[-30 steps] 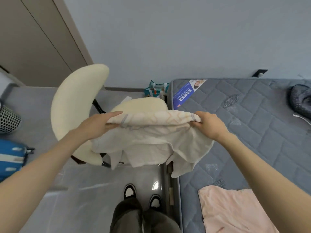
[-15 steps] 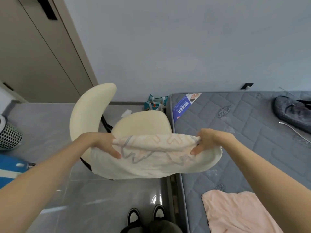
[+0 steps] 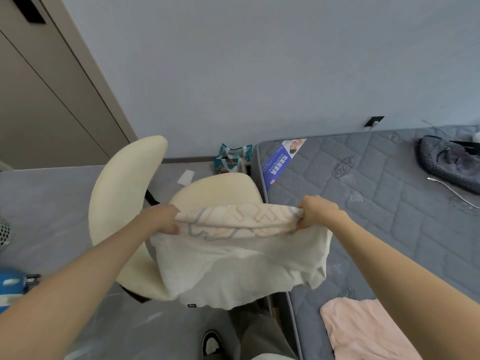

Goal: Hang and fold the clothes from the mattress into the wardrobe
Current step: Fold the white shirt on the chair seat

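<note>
1. Head view: the left hand (image 3: 162,220) has its fingers (image 3: 172,230) curled round the left end of a folded cream garment (image 3: 233,263), with the cloth bunched in the grip.
2. The right hand (image 3: 315,210) grips the garment's right end. Its fingers (image 3: 302,224) are curled under the fold and the knuckles face up.
3. The folded top edge, which has a grey and orange printed pattern, is stretched nearly level between the two hands. The rest of the cloth hangs loose below in uneven layers.
4. The garment is in the air, above the seat of a cream chair (image 3: 124,193) and the near edge of the grey quilted mattress (image 3: 376,216). I cannot tell whether it touches either.
5. A pink garment (image 3: 363,331) lies flat on the mattress near the right forearm. A dark garment (image 3: 446,165) lies at the far right, with a white cable (image 3: 452,188) just beside it.
6. A teal bag (image 3: 232,159) stands on the floor against the wall, between the chair and the mattress.
</note>
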The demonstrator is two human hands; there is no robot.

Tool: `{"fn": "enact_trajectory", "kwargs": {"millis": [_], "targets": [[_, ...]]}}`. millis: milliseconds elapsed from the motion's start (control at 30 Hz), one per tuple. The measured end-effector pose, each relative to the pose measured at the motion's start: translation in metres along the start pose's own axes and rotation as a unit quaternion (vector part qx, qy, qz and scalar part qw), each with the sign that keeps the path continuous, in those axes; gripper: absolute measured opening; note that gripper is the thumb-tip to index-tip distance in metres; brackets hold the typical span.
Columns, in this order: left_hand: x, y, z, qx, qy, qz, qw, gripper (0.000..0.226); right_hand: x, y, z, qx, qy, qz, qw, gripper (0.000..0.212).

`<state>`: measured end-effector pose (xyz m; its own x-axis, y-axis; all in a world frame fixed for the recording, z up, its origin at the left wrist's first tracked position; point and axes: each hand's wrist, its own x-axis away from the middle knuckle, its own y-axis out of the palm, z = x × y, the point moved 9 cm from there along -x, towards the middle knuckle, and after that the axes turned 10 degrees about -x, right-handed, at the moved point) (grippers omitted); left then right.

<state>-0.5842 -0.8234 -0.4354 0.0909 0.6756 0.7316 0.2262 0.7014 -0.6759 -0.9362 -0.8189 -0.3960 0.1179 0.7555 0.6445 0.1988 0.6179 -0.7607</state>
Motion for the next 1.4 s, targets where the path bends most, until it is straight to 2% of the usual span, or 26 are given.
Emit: {"fn": "enact_trajectory", "kwargs": {"millis": [233,500,700,833,933,1033,1200,1300,1400], "targets": [[-0.094,-0.037,-0.022,-0.043,-0.015,0.121,0.992,0.03,-0.105,-0.027,-0.024,0.011,-0.053,0.077,0.996,0.026],[-0.187,-0.074,-0.043,-0.016,-0.056,0.166,0.984,0.038,-0.218,-0.054,-0.048,0.042,-0.098,0.133,0.985,0.043],[-0.217,-0.072,-0.04,-0.023,-0.089,0.219,0.971,0.056,-0.262,-0.051,-0.052,0.047,-0.117,0.173,0.977,0.046],[-0.223,-0.04,-0.022,-0.094,-0.054,0.252,0.962,0.079,-0.264,-0.014,-0.042,0.044,-0.151,0.155,0.975,0.04],[-0.218,-0.01,-0.006,-0.163,-0.005,0.293,0.942,0.091,-0.261,0.029,-0.034,0.09,-0.18,0.119,0.972,0.048],[-0.218,0.028,0.008,-0.183,0.027,0.305,0.934,0.1,-0.249,0.069,-0.03,0.129,-0.206,0.11,0.964,0.06],[-0.211,0.094,0.014,-0.161,0.035,0.275,0.947,0.099,-0.236,0.142,-0.009,0.162,-0.213,0.017,0.963,0.057],[-0.206,0.118,0.016,-0.175,0.042,0.286,0.941,0.09,-0.222,0.169,-0.001,0.148,-0.241,0.041,0.958,0.074],[-0.208,0.142,0.011,-0.154,0.026,0.291,0.944,0.076,-0.218,0.193,0.014,0.14,-0.212,0.04,0.966,0.084]]}}
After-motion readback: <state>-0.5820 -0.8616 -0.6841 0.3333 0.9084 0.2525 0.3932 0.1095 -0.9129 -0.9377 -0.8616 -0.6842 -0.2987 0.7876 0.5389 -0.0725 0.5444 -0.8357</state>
